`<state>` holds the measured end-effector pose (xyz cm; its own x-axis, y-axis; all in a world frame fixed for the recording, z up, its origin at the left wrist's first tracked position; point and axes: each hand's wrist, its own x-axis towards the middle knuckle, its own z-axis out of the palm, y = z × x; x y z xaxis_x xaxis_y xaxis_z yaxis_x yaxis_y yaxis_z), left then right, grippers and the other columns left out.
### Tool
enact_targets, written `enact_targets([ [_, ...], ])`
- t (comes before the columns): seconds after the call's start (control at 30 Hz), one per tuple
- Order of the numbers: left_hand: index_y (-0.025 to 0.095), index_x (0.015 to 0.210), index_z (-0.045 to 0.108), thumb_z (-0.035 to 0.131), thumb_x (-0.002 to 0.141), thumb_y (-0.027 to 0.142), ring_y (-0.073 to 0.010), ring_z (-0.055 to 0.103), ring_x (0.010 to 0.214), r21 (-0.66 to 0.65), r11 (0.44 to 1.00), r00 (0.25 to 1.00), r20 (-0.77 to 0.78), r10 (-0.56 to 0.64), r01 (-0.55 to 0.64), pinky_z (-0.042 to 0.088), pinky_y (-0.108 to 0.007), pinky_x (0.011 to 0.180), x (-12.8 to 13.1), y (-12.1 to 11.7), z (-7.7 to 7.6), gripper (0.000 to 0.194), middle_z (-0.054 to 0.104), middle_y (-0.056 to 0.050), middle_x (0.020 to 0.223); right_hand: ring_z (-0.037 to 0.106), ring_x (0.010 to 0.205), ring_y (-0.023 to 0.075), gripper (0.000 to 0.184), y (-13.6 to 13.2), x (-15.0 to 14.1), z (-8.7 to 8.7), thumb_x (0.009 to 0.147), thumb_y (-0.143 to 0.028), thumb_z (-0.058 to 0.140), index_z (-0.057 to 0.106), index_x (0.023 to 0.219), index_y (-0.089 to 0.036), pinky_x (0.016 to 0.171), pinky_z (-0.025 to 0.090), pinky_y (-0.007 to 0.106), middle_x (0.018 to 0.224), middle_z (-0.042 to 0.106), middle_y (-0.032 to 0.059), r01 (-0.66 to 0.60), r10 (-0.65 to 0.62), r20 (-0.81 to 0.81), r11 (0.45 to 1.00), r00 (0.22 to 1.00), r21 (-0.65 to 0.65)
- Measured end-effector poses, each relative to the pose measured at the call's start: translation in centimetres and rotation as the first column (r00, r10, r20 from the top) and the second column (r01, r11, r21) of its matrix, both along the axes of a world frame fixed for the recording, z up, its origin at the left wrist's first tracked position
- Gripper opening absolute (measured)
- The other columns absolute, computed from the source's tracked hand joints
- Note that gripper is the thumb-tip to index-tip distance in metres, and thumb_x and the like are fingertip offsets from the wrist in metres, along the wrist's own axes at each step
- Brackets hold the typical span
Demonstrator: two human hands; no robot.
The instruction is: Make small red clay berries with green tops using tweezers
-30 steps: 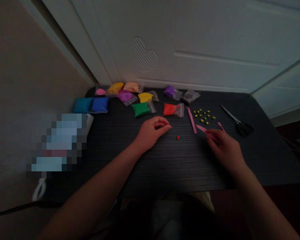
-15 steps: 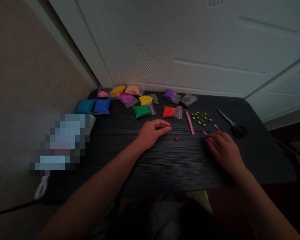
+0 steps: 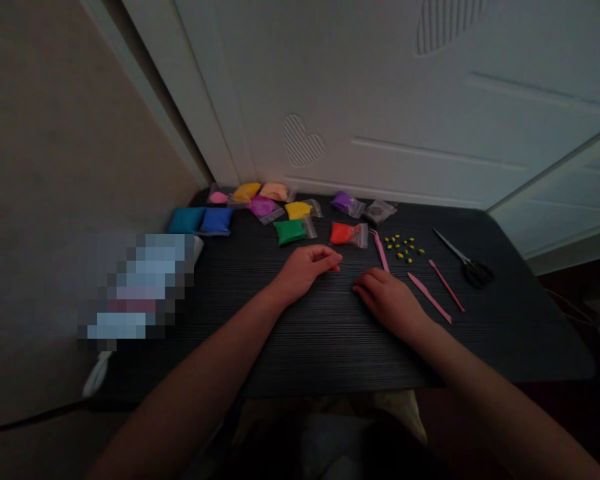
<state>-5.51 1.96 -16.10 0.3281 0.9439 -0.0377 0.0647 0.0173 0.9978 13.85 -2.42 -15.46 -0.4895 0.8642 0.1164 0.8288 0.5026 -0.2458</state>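
My left hand (image 3: 305, 268) rests on the dark table (image 3: 330, 340) with its fingers loosely curled against the thumb; nothing shows in them. My right hand (image 3: 389, 301) lies just to its right, fingertips drawn together and pressed down on the tabletop. I cannot see what, if anything, is under them. A red clay bag (image 3: 347, 233) and a green one (image 3: 290, 231) lie just beyond the hands. Pink tweezers (image 3: 380, 250) lie next to the right hand's knuckles. Two pink modelling sticks (image 3: 429, 297) lie on the table to the right of that hand.
Several more clay bags line the far edge: yellow (image 3: 299, 210), magenta (image 3: 263, 208), purple (image 3: 347, 202), blue (image 3: 215, 221), teal (image 3: 187, 219). Several small yellow bits (image 3: 404, 247) and black scissors (image 3: 467, 263) lie at right. A white door stands behind the table.
My right hand let go of the pink stick and moved left to where a small red bit lay; that bit is now out of sight. The left hand stayed put.
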Motion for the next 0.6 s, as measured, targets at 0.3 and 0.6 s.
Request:
enact_targets([
  [0.3,0.017,0.086,0.062,0.064,0.068,0.029,-0.014,0.06,0.079,-0.089,0.996,0.995,0.104,-0.006,0.015,0.042,-0.03,0.079,-0.2,0.2,-0.2,0.021,0.067,-0.002,0.082,0.061,0.084,0.015,0.019,3.8,0.3,1.0,0.085,-0.025,0.044,0.056,0.099,-0.02,0.074,0.047,0.027,0.094,0.065,0.0034,0.037,-0.026,-0.204,0.998,0.979,0.046],
  [0.6,0.017,0.086,0.062,0.064,0.069,0.029,-0.0131,0.061,0.078,-0.161,0.987,0.996,0.09,0.015,-0.001,0.043,-0.029,0.078,-0.5,0.3,0.0,0.02,0.068,-0.002,0.083,0.063,0.075,0.0152,0.02,3.7,1.4,0.6,0.084,-0.03,0.046,0.061,0.092,-0.019,0.067,0.05,0.028,0.083,0.067,0.0035,0.062,-0.046,-0.352,0.997,0.935,0.035],
])
